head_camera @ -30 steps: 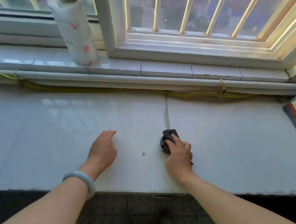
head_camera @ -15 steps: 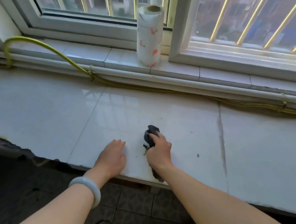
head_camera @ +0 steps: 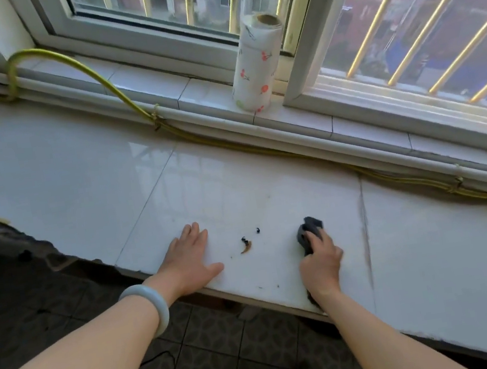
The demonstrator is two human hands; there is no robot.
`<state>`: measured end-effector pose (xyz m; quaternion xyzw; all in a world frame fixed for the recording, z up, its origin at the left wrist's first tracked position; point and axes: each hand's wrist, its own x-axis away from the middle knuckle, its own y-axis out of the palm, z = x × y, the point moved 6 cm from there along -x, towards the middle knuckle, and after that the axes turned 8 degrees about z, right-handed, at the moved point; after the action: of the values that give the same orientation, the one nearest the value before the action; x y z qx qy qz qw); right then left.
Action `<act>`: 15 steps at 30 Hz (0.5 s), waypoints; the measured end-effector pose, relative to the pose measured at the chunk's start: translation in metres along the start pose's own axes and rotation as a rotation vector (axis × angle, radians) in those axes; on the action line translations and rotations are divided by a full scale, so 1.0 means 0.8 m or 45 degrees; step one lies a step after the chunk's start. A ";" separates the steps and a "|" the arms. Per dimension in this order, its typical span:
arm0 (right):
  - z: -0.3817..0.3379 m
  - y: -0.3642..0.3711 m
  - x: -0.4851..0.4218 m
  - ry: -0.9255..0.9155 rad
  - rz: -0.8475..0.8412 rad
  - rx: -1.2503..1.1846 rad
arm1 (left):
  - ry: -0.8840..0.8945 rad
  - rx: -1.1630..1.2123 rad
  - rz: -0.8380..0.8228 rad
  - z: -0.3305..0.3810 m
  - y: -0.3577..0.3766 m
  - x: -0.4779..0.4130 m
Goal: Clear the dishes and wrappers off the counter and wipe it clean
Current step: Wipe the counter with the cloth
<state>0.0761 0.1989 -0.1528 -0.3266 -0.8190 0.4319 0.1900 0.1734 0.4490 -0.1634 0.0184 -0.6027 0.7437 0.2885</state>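
The right hand (head_camera: 321, 259) grips a wadded dark cloth (head_camera: 308, 230), fingers curled over it and pressing it onto the white counter (head_camera: 75, 179) close to the front edge. The left hand (head_camera: 188, 258) lies palm down with fingers straight and thumb spread, holding nothing, a pale bangle (head_camera: 149, 304) on its wrist. Between the two hands sits the debris (head_camera: 246, 242): a few dark specks and one orange-brown curved sliver, its length running on a diagonal from near-left to far-right. It lies to the left of the cloth and somewhat closer to the left thumb, so a leftward sweep of the cloth looks like the move called for, with the flat left hand placed to stop or catch the bits. Finer specks lie nearer the front edge, where anything pushed toward the person would drop to the tiled floor. A tile seam (head_camera: 365, 228) runs just right of the right hand. Behind, the surface runs back to a yellow hose (head_camera: 90, 71) along the sill, and a paper towel roll (head_camera: 258, 64) stands upright there, well apart.
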 end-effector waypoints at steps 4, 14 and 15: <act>-0.071 0.049 0.026 -0.223 -0.206 -0.100 | -0.050 0.327 0.040 -0.001 -0.016 0.002; -0.040 -0.030 -0.063 -0.027 -0.094 -0.175 | -0.738 2.004 -0.527 -0.012 0.012 0.070; -0.033 -0.029 -0.072 -0.005 -0.110 -0.105 | -0.758 2.025 -0.669 -0.009 0.026 0.079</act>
<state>0.1241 0.1643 -0.1207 -0.2978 -0.8498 0.3897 0.1933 0.1141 0.4793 -0.1600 0.5437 0.0658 0.8164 0.1832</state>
